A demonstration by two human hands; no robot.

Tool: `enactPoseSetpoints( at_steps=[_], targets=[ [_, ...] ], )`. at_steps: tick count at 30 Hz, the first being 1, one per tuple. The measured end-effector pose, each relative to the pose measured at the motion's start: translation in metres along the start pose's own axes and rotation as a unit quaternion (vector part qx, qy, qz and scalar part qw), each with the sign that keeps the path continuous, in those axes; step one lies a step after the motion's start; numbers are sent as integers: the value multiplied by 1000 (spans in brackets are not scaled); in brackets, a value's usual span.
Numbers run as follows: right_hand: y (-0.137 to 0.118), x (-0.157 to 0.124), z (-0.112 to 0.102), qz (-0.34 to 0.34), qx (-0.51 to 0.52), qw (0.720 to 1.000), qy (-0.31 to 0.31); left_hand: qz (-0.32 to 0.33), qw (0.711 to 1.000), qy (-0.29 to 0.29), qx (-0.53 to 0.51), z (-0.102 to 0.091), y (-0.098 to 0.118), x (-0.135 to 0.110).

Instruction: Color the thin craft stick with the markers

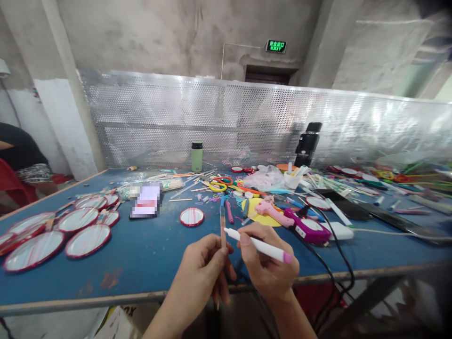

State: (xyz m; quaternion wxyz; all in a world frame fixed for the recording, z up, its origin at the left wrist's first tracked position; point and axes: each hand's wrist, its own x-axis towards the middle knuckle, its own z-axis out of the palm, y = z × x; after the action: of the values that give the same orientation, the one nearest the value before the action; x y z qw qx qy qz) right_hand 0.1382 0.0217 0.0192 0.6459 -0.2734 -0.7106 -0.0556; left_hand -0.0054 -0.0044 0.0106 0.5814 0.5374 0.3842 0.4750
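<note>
A thin wooden stick [223, 223] stands upright between the fingers of my left hand [205, 263], its tip coloured blue. My right hand [268, 263] is closed around a white marker [263, 247] with a pink end, held like a pen. The marker's nib points at the stick, close to its side; I cannot tell whether it touches. Just beyond lie a pink marker [229, 213] and a round red-rimmed disc [192, 216]. To the right of my right hand is a pink glue gun [273, 212] beside a purple box-shaped device [310, 229].
Several red-rimmed discs [81, 220] overlap at the left, near a phone [146, 201]. Sticks, scissors [222, 182] and markers clutter the middle. A green bottle [197, 157] and a black flask [308, 145] stand behind. Black cables [339, 254] hang over the front edge. Another person [21, 160] is at far left.
</note>
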Motion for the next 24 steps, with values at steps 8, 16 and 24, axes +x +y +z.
enactPoseSetpoints(
  at_steps=[8, 16, 24],
  targets=[
    [-1, 1, -1, -5, -11, 1000, 10, 6, 1000, 1, 1, 0, -1, 0],
    [0, -2, 0, 1, -16, 1000, 17, 7, 1000, -3, 8, 0, -1, -1],
    [-3, 1, -1, -8, 5, 1000, -13, 13, 1000, 2, 17, 2, -1, 1]
  ],
)
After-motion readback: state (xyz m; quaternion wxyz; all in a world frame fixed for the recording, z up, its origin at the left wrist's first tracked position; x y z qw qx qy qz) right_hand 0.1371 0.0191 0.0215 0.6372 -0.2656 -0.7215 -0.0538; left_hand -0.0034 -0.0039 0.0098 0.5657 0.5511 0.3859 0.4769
